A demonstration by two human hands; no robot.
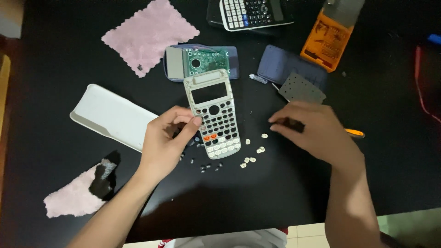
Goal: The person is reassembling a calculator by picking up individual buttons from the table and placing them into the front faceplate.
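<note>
On the black table (55,64) lies the pale front shell of a calculator (212,112), face up, with an empty screen window at its top end and rows of key holes below; the bottom rows already carry white keys and two orange ones. Everything else sits around this shell.

The left hand (167,142) rests against the shell's left edge, fingers curled and thumb tip pressed on the frame about halfway down, a loose pinch on the side rather than a full grasp. Just below that hand and the shell's lower end, small dark keys (206,167) are scattered on the table.

The right hand (317,131) hovers to the right of the shell, well apart from it, fingers bent and drawn together with the tips pointing back toward the shell. Whether those tips pinch a key I cannot tell. An orange-tipped tool (356,133) pokes out from beneath that hand. Between the shell and the right hand lie loose white keys (252,154).

Touching the shell's top end is a green circuit board (204,60) sitting in a dark blue back cover. Up and to the left of the shell is a pink cloth (149,34); to its left lies a long white cover (112,117). Above the shell, at the far edge, is a whole calculator (255,13). Up and to the right sit a grey key mat (301,89) and an orange bit case (327,42).
</note>
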